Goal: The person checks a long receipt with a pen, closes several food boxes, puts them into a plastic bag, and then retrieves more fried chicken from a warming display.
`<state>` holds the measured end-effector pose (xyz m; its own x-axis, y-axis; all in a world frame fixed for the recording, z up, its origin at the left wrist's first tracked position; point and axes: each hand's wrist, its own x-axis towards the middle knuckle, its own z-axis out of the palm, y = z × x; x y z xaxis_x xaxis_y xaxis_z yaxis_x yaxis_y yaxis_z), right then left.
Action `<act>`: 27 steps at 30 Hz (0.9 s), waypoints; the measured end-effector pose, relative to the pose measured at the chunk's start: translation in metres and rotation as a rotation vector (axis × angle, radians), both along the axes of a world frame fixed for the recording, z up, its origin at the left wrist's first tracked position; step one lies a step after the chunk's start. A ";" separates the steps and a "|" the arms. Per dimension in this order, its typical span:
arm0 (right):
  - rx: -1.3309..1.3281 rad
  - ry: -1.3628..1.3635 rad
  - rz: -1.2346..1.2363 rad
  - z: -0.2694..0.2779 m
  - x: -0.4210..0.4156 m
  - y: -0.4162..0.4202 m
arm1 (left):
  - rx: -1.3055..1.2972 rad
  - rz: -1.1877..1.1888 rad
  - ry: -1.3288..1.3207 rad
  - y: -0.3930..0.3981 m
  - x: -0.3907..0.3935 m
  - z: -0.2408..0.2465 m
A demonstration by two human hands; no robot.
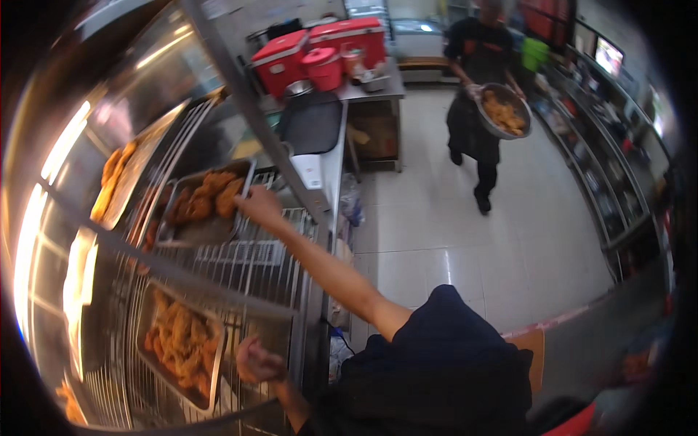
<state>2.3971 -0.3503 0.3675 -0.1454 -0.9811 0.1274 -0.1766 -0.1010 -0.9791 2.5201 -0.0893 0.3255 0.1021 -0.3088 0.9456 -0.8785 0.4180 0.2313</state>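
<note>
In the head view, my right hand [262, 206] reaches into a lit warming cabinet. Its fingers close over the near rim of the upper metal tray [212, 233], right beside a piece of fried chicken [226, 200]; the exact fingertip contact is blurred. Several browned chicken pieces are heaped in that tray. Lower down, my left hand [259, 359] hovers with loosely curled fingers and nothing visible in it. Close to it, a second metal tray [217, 359] full of fried pieces [182, 340] rests on the wire rack [234, 261].
Metal frame bars [245, 103] cross the cabinet opening. Another tray [139, 169] of fried food sits deeper inside. On the tiled floor [414, 218], a co-worker [480, 60] carries a bowl [521, 133] of fried pieces. Red cool boxes [349, 32] stand on a counter; shelving [594, 163] lines the right.
</note>
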 end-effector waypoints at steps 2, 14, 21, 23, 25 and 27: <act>-0.024 -0.080 -0.043 0.015 -0.008 0.044 | -0.019 0.042 0.066 0.010 0.008 -0.007; -0.022 -0.830 0.043 -0.014 -0.118 0.166 | 0.059 0.044 0.212 0.051 0.007 0.006; 0.038 -0.753 -0.210 -0.051 -0.202 0.244 | 0.019 -0.051 0.255 0.049 0.011 0.000; 0.086 -0.650 -0.293 -0.066 -0.222 0.258 | 0.000 -0.103 0.274 0.047 0.013 0.004; 0.027 -0.591 -0.283 -0.076 -0.231 0.263 | 0.022 -0.121 0.275 0.049 0.007 0.010; 0.003 -0.524 -0.259 -0.090 -0.230 0.259 | 0.050 -0.142 0.284 0.050 0.008 0.013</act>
